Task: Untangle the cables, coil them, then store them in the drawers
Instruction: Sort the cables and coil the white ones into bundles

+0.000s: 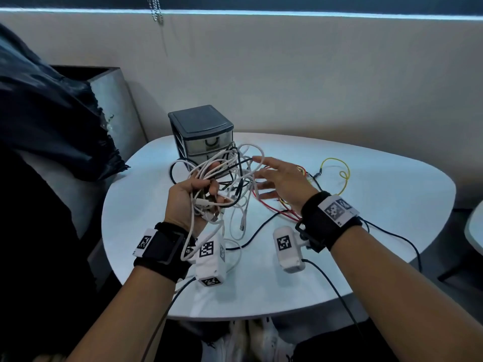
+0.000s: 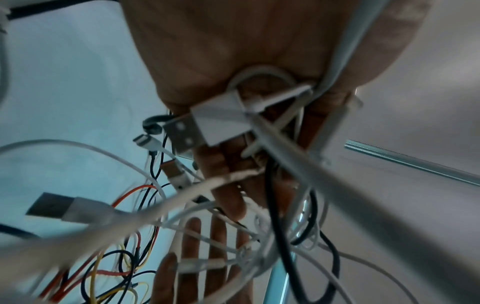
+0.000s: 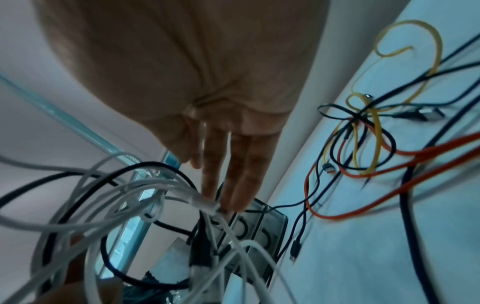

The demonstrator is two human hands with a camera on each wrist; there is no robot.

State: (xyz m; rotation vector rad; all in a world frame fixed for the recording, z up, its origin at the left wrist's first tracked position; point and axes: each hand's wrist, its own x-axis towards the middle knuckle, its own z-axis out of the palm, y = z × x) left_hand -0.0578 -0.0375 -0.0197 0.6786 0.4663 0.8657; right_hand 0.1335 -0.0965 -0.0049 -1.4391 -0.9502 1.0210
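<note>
Left hand: the left hand (image 1: 188, 198) was raised above the near-middle of the counter (image 1: 366, 231), palm turned inward, fingers curled round a bundle of white and black cables (image 1: 224, 178).
Right hand: the right hand (image 1: 282, 180) was held just beside the bundle, fingers straight and spread, fingertips at its white loops, grasping nothing.
Loose cables: red, yellow and black cables (image 1: 332, 176) lay toward the right edge.
Drawers: the small drawer unit (image 1: 201, 134) stood at the far edge, shut.
</note>
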